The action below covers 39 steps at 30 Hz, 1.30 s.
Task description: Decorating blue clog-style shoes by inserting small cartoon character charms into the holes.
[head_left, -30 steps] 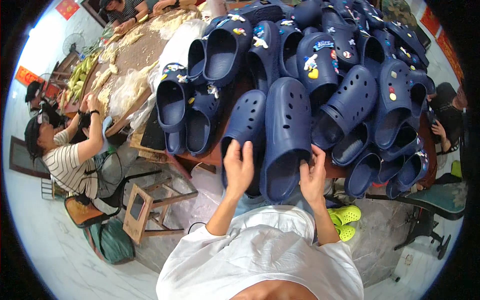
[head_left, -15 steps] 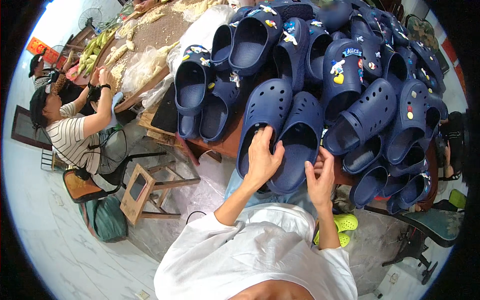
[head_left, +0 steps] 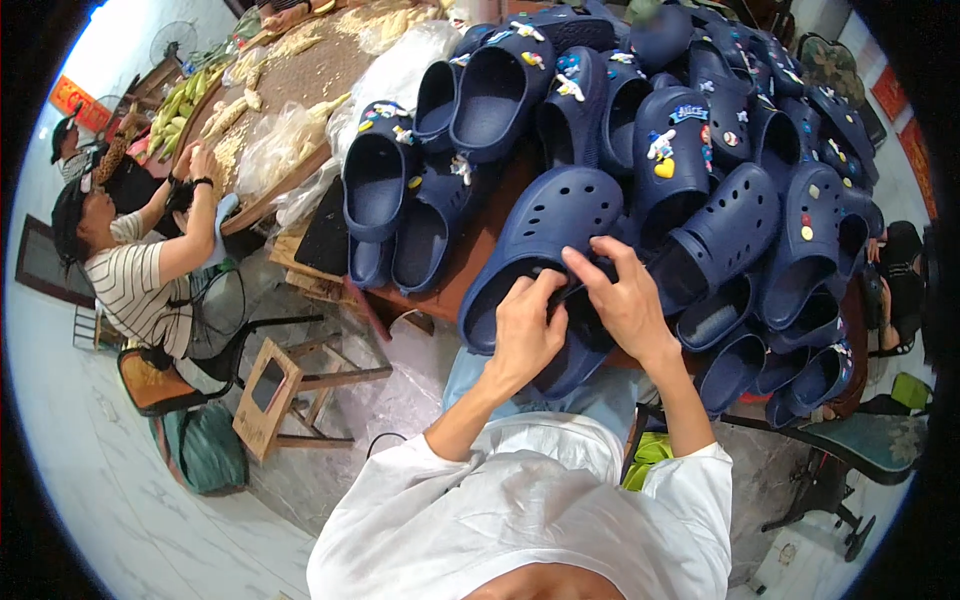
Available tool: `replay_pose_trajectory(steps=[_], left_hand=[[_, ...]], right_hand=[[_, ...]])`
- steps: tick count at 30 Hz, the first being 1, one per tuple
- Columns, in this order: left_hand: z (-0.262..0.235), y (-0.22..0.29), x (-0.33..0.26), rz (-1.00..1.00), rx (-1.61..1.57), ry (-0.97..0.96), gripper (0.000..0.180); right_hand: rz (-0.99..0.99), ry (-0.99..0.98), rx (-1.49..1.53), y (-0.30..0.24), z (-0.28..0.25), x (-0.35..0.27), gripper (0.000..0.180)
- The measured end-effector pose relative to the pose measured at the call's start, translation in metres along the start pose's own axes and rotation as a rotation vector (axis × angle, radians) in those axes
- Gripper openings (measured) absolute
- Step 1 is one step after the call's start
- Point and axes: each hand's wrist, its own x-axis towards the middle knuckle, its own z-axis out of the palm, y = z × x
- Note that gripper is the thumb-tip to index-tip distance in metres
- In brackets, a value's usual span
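Note:
A plain navy clog [head_left: 562, 205] with round vent holes lies before me, turned slightly askew over a second navy clog [head_left: 572, 362]. My left hand [head_left: 528, 325] is closed on the rim of its opening, fingers curled inside and partly hidden. Bent over the clog's upper on the right is my right hand [head_left: 628, 300], thumb and forefinger drawn toward each other at the vent holes. Whatever is between those fingertips is too small to make out. Close by on the right lies another undecorated clog [head_left: 722, 228]. A clog with colourful charms [head_left: 672, 150] stands just beyond.
Many more navy clogs crowd the brown table [head_left: 478, 240]. At left, a person in a striped top [head_left: 145, 265] works by a round tray [head_left: 325, 45] with corn. A wooden stool [head_left: 268, 395] and a green bag [head_left: 203, 450] stand on the floor, left; a dark-green chair [head_left: 870, 445] stands right.
My right hand has moved up and left from beside the pair onto the clog's upper. The left clog has turned and shifted right over its mate, with my left hand still at its opening.

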Motion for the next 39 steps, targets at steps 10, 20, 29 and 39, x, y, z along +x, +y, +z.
replay_pose_trajectory(steps=[10,20,29,39], left_hand=[[-0.03,0.017,0.008,0.125,0.071,-0.151,0.033],[-0.04,0.04,0.007,0.159,0.095,-0.118,0.028],[-0.057,0.066,-0.004,0.292,0.243,-0.17,0.029],[-0.041,0.101,-0.017,0.943,-0.66,-0.215,0.021]], right_hand=[[-0.204,-0.008,-0.082,-0.004,-0.021,-0.002,0.048],[-0.232,0.089,-0.164,-0.013,-0.026,0.0,0.027],[-0.227,0.217,-0.244,-0.042,-0.048,-0.011,0.01],[0.029,0.165,-0.584,-0.048,-0.153,-0.064,0.009]])
